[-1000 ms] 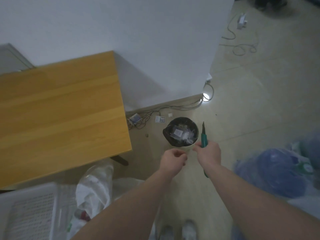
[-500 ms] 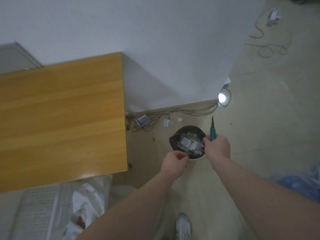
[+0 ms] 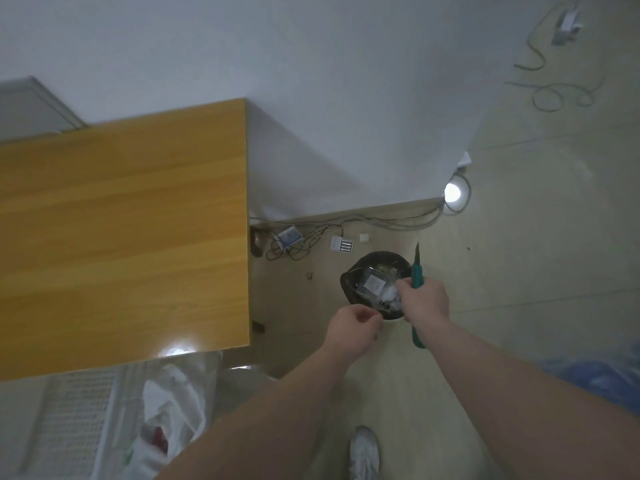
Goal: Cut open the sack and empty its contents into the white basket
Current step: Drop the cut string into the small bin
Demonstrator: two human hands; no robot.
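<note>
A person is standing over a small bin (image 3: 360,271) on the floor, the right hand (image 3: 424,299) gripping a green-handled knife (image 3: 416,277) (blade pointing away), the left hand (image 3: 355,327) curling its fingers just above the bin's near rim, what they are pinching being unclear; the white basket (image 3: 74,420) is sitting beside a white bag (image 3: 173,403), below the wooden table (image 3: 121,230)

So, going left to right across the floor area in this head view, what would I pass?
White basket → white plastic bag → left hand → right hand gripping a green-handled knife → blue bag.
</note>
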